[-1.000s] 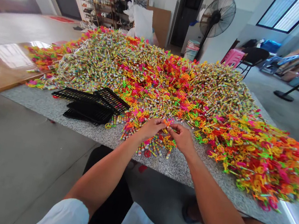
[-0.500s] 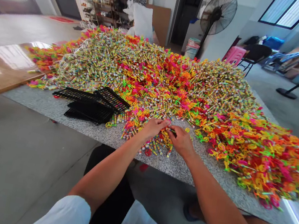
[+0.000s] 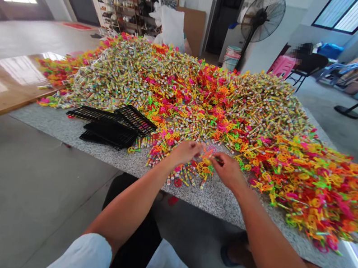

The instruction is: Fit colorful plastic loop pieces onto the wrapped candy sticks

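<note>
Over the front of the granite table, my left hand (image 3: 183,152) has its fingertips pinched together; whatever is in them is too small to make out. To its right, my right hand (image 3: 228,169) is closed in a pinch too, with its thumb and forefinger pointing at the left hand. A blurred pink and orange plastic piece (image 3: 208,151) shows in the gap between them, and I cannot tell which hand touches it. Beneath lie small printed tubes with white ends (image 3: 186,175) and yellow plastic loops (image 3: 204,168). A red disc (image 3: 177,182) rests near the edge.
Stacked black slotted trays (image 3: 111,129) sit left of my hands. Behind is a large heap of printed tubes (image 3: 121,69). Bright plastic pieces (image 3: 321,185) are piled at the right. A standing fan (image 3: 262,17) and a pink stool (image 3: 282,66) are beyond the table (image 3: 218,202).
My hands have come apart, the right one shifting rightward from the left. The pink and orange piece now shows between them. The view has shifted slightly.
</note>
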Tool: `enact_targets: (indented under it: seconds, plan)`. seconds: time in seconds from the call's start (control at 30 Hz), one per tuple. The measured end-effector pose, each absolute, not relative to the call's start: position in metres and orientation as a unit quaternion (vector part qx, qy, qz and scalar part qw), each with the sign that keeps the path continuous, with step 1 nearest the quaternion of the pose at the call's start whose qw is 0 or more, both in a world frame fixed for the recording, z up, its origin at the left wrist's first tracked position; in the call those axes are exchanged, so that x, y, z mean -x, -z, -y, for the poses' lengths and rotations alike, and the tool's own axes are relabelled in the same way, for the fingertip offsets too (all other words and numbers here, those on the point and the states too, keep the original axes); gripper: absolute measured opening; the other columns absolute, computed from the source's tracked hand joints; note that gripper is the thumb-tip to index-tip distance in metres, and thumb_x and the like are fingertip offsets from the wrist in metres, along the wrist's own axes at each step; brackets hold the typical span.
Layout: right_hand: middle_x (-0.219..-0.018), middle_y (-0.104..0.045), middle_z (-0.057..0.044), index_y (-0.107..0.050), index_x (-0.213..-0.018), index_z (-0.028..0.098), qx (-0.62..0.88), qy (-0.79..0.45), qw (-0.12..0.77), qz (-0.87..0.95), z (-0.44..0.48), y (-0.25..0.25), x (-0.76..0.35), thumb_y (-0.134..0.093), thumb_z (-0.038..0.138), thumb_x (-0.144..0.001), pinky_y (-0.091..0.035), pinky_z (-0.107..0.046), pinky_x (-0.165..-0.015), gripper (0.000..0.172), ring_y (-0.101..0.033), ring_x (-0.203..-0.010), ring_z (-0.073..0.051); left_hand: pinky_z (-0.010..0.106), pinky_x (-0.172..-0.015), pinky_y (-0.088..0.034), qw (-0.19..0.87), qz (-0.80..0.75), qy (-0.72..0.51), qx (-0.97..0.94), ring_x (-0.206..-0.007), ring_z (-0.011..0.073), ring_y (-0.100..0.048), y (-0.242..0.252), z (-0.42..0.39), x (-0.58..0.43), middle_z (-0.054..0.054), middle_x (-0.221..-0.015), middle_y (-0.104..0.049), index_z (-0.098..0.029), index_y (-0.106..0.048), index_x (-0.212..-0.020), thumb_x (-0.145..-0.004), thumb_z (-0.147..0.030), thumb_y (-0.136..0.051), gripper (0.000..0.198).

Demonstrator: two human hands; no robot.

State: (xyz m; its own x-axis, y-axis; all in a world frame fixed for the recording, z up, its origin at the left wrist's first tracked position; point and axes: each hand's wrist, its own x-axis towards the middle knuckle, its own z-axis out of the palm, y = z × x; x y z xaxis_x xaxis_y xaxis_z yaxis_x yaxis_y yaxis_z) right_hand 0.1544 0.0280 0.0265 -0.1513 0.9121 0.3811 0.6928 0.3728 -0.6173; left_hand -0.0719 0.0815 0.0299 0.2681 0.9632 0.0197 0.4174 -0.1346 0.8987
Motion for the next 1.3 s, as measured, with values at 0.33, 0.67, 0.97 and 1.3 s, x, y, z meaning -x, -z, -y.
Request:
enact_targets:
  seconds: [0.33, 0.67, 0.97, 1.3]
  plan:
    - [-0.088, -0.069, -0.004, -0.057, -0.095, 0.021, 0.587, -0.304, 0.717, 0.221, -0.103, -0.069, -0.252, -0.052, 0.035, -0.089, -0.047, -0.023, -0.045, 0.016, -0.059, -0.050, -0.010, 0.048, -0.102, -0.039, 0.075, -0.728, -0.196, -0.652, -0.127, 0.0377, -0.050, -0.016, -0.129, 0.154, 0.018, -0.134, -0.058, -0.022, -0.062, -0.130, -0.090, -0.049, -0.057, 0.049]
    - [-0.110, -0.070, -0.013, -0.071, -0.099, 0.019, 0.656, -0.153, 0.244, 0.698, -0.111, 0.012, -0.094, -0.062, 0.030, -0.091, -0.051, -0.038, -0.090, 0.016, -0.068, -0.102, -0.026, 0.037, -0.100, -0.041, 0.081, -0.706, -0.243, -0.660, -0.114, 0.0265, -0.060, -0.008, -0.144, 0.163, 0.012, -0.118, -0.069, -0.021, -0.070, -0.108, -0.096, -0.036, -0.048, 0.029]
    - [-0.111, -0.067, -0.016, -0.068, -0.102, 0.019, 0.664, -0.072, 0.181, 0.722, -0.106, 0.016, -0.095, -0.059, 0.027, -0.090, -0.050, -0.037, -0.084, 0.017, -0.067, -0.097, -0.027, 0.055, -0.117, -0.017, 0.071, -0.632, -0.259, -0.727, -0.139, 0.0368, -0.038, -0.010, -0.127, 0.133, 0.014, -0.146, -0.052, -0.024, -0.067, -0.125, -0.094, -0.050, -0.053, 0.043]
    - [-0.090, -0.072, -0.005, -0.062, -0.103, 0.021, 0.590, -0.209, 0.399, 0.670, -0.065, 0.006, -0.108, -0.056, 0.035, -0.090, -0.052, -0.034, -0.076, 0.020, -0.068, -0.083, -0.022, 0.058, -0.121, -0.013, 0.083, -0.599, -0.314, -0.732, -0.135, 0.0343, -0.046, -0.013, -0.112, 0.105, 0.011, -0.135, -0.062, -0.027, -0.071, -0.115, -0.090, -0.032, -0.063, 0.027]
